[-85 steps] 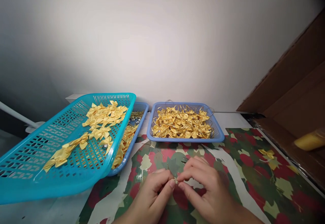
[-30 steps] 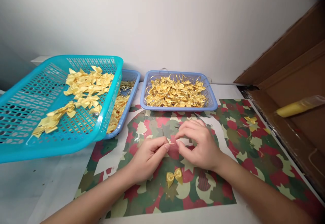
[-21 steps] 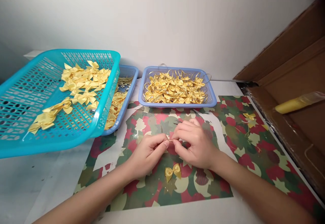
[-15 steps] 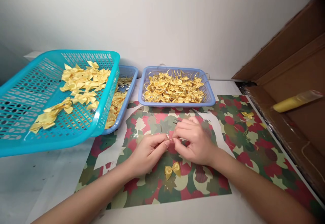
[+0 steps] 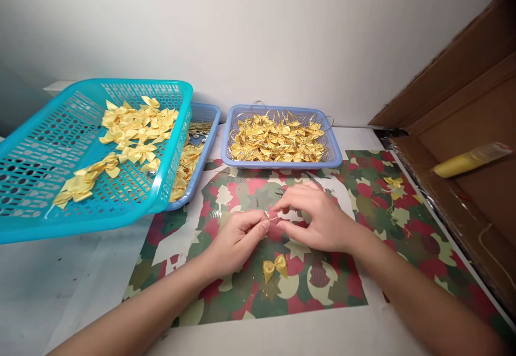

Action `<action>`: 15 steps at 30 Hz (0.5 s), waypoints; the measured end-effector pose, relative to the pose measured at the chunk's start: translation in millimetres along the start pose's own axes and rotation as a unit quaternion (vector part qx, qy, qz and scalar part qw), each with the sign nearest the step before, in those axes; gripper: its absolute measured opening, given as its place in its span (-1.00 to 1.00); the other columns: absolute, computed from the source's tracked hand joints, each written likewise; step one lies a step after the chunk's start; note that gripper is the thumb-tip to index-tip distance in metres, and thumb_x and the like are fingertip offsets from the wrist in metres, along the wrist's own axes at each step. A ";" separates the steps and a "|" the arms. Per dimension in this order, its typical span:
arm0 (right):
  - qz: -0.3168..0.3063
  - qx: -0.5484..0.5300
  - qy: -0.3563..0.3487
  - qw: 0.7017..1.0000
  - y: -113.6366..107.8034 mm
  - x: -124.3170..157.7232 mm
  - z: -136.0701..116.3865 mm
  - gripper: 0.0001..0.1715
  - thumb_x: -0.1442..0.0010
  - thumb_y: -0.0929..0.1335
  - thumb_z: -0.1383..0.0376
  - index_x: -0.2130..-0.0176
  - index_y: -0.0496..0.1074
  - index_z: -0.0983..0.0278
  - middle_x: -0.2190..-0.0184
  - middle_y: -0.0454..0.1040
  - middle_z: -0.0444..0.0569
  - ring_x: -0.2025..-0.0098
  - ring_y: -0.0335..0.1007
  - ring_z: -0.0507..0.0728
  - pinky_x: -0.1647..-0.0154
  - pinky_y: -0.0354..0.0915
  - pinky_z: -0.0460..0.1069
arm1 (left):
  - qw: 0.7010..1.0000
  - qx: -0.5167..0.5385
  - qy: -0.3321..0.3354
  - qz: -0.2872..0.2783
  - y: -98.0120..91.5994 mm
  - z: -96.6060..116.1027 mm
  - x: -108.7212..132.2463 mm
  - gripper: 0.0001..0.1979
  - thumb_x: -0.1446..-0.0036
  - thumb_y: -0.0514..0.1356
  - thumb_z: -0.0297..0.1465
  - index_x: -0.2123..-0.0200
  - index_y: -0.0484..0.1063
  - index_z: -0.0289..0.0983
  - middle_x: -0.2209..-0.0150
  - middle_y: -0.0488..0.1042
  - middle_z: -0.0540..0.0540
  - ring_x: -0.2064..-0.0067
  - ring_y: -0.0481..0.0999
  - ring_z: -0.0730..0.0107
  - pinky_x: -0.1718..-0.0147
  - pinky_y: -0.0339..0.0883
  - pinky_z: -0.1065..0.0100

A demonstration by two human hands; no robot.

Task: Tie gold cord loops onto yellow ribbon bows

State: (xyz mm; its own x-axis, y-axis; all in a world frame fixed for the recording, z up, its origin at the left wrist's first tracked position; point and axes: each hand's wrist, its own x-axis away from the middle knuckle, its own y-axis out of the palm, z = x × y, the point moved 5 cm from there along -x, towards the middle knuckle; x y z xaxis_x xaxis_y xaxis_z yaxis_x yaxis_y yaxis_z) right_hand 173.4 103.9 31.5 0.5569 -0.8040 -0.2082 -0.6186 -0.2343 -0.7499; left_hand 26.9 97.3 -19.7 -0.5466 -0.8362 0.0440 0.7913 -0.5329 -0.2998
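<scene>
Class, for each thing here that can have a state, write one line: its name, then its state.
Left hand, grip pinched shut on thin gold cord.
Right hand, grip pinched shut on the same cord.
Yellow satin bow, lying loose on leaf-patterned paper.
Turquoise plastic basket, tilted, partly filled with bows.
Blue plastic tray, level, heaped with looped bows.

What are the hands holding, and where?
A thin gold cord: left hand and right hand pinch one short stretch between thumb and fingertip.

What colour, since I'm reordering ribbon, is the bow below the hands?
Golden yellow; the bow shows best in the head view.
</scene>
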 end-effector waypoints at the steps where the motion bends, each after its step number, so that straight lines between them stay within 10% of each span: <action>1: 0.005 -0.007 -0.017 1.000 2.3 -0.1 -2.5 -0.94 -0.20 0.33 0.34 0.32 0.43 0.23 0.42 0.52 -0.13 0.34 0.36 0.06 0.21 0.08 0.03 | 1.000 0.000 0.003 -0.003 0.4 0.0 0.1 -0.63 -0.26 -0.05 -0.26 0.59 0.05 -0.24 0.59 0.04 0.08 0.52 0.05 0.50 0.52 -0.03 0.42; 6: 0.027 0.007 -0.045 0.999 -0.8 -1.2 -0.5 -0.81 -0.26 0.27 0.40 0.38 0.40 0.24 0.43 0.50 -0.13 0.35 0.35 0.06 0.21 0.06 0.03 | 1.000 -0.003 0.000 -0.014 1.1 0.1 0.4 -0.63 -0.26 -0.05 -0.28 0.60 0.03 -0.25 0.59 0.04 0.08 0.52 0.05 0.51 0.52 -0.03 0.42; 15: -0.052 0.211 0.155 0.964 0.0 6.1 57.6 -0.71 -0.12 0.44 0.14 0.29 0.36 0.27 0.28 0.45 -0.03 0.21 0.36 0.20 0.21 0.10 0.05 | 0.997 0.064 -0.027 0.015 -0.5 -3.6 1.0 -0.64 -0.26 -0.03 -0.27 0.57 0.16 -0.26 0.57 0.13 0.07 0.50 0.10 0.49 0.49 0.03 0.42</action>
State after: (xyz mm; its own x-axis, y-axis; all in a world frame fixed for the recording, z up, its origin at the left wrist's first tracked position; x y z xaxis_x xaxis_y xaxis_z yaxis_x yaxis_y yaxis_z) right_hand 208.7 130.5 -5.9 0.3706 -0.9283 0.0305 -0.2518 -0.1319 -0.9588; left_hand 24.9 97.2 -22.9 -0.5088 -0.8563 0.0890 0.8379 -0.5163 -0.1771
